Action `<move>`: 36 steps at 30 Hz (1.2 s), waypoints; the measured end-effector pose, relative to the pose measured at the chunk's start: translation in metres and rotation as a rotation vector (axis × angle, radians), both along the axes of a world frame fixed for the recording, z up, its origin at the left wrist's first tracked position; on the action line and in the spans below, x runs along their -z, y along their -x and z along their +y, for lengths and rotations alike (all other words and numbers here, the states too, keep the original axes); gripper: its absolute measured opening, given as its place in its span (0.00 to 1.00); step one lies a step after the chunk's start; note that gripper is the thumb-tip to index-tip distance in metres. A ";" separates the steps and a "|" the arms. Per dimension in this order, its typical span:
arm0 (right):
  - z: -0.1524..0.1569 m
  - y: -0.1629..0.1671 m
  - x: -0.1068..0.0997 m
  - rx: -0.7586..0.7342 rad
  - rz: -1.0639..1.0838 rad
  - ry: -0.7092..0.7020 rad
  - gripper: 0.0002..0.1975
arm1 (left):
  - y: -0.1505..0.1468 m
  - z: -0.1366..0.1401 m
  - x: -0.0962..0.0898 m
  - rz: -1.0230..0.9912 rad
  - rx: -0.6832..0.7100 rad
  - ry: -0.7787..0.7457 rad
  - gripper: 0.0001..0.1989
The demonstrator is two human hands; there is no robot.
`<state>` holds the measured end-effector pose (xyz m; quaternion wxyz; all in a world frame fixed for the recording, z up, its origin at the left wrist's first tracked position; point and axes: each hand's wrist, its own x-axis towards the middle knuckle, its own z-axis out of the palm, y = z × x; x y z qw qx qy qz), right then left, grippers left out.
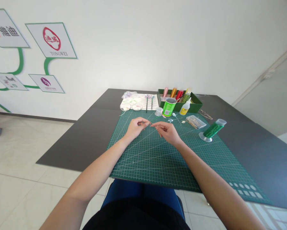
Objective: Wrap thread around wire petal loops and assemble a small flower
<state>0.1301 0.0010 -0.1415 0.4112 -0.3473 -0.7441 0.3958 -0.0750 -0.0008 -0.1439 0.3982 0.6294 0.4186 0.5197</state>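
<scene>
Above the green cutting mat [153,159], my left hand [136,127] and my right hand [166,131] meet fingertip to fingertip. Both are closed in a pinch around something small and dark between them, too tiny to name. Just beyond the fingers lie a small clear round container [158,111], a pale leaf-shaped piece on a thin stem [174,114] and other small pieces. A green tin can [169,107] stands behind these, with a white glue bottle [185,107] at its right.
A dark green box [196,103] at the back holds several coloured tubes. A clear case of thin sticks [195,122] and a tilted tube of green material [212,129] are on the right. Two dark-stemmed flower pieces [147,103] lie on a white sheet [133,101] at back left.
</scene>
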 end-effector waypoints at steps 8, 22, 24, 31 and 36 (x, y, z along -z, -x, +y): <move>0.000 0.000 0.001 0.001 0.003 0.004 0.15 | -0.001 -0.003 -0.002 0.006 -0.006 0.039 0.12; -0.001 0.000 -0.002 0.005 -0.009 0.006 0.15 | -0.001 -0.003 -0.001 0.016 -0.005 0.060 0.11; -0.001 0.000 -0.002 0.006 -0.005 0.011 0.15 | -0.001 -0.002 0.000 0.020 -0.009 0.051 0.10; -0.002 0.001 -0.001 0.004 0.005 0.011 0.14 | -0.001 -0.001 0.000 0.036 -0.013 0.033 0.10; -0.001 0.000 -0.001 0.000 0.001 0.011 0.14 | -0.002 -0.002 -0.002 0.017 0.001 0.046 0.10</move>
